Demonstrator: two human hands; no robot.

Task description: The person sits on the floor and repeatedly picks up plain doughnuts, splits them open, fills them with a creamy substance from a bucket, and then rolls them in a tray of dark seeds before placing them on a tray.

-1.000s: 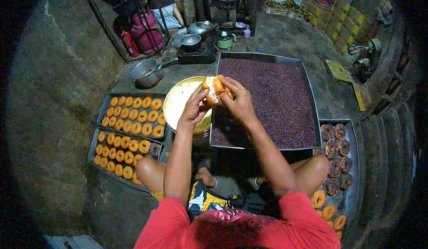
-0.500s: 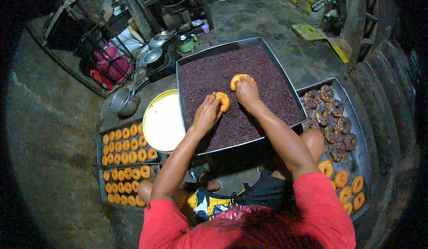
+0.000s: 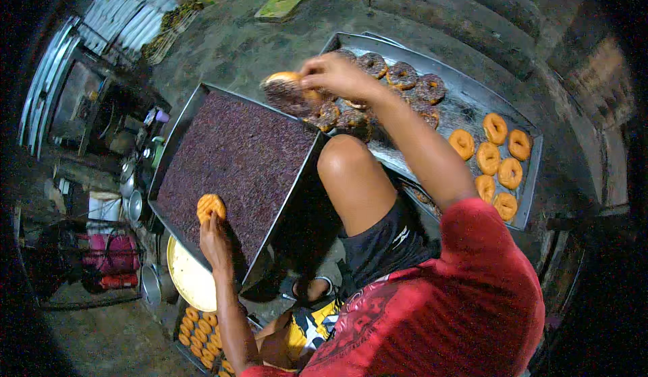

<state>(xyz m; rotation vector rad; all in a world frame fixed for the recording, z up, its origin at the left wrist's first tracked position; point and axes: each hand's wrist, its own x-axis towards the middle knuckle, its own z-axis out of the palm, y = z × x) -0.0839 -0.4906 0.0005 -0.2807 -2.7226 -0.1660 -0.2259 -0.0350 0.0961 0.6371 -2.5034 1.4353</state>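
Observation:
My left hand point(image 3: 214, 240) presses a plain orange doughnut point(image 3: 210, 207) down onto the dark sprinkles in a big metal tray point(image 3: 177, 134). My right hand point(image 3: 335, 74) holds a doughnut point(image 3: 286, 92) with its underside coated in dark sprinkles. It hangs in the air between the sprinkle tray and a second metal tray point(image 3: 466, 103) on the right. That tray carries several coated doughnuts point(image 3: 403, 74) at its far end and several plain ones point(image 3: 499, 154) nearer me.
A yellow-white plate point(image 3: 189, 279) lies beside the sprinkle tray, with a tray of plain doughnuts point(image 3: 200, 336) below it. My bent knee point(image 3: 351, 168) sits between the two big trays. Pots and a kettle point(image 3: 138, 181) stand at left on the concrete floor.
The view has swung right. My right hand lifted its doughnut out of the sprinkles toward the right tray. My left hand stays on its doughnut in the sprinkles.

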